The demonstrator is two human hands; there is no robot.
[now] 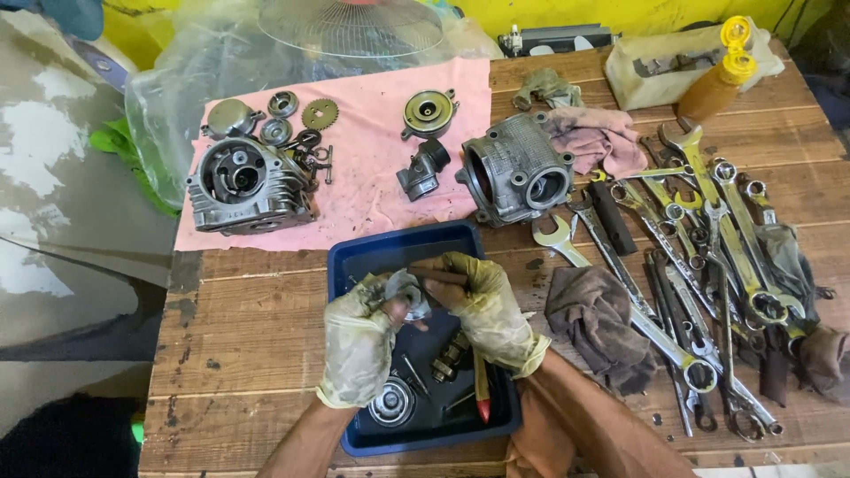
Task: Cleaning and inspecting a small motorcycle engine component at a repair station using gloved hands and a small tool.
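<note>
My left hand [361, 341], in a dirty yellowish glove, grips a small grey metal engine part [405, 290] above a blue plastic tray [354, 252]. My right hand [485, 305], also gloved, holds a thin dark rod or brush [438, 275] against that part. Both hands meet over the middle of the tray. In the tray lie a round metal part [391, 403], a small cylindrical piece [450, 357] and a red-tipped tool [482, 389].
On a pink cloth [372, 168] sit a cylinder head [248, 186], an engine cylinder [515, 168], gears and small covers. Several wrenches [708, 239] spread across the wooden table on the right, with brown rags [595, 323] and an orange squeeze bottle [717, 84].
</note>
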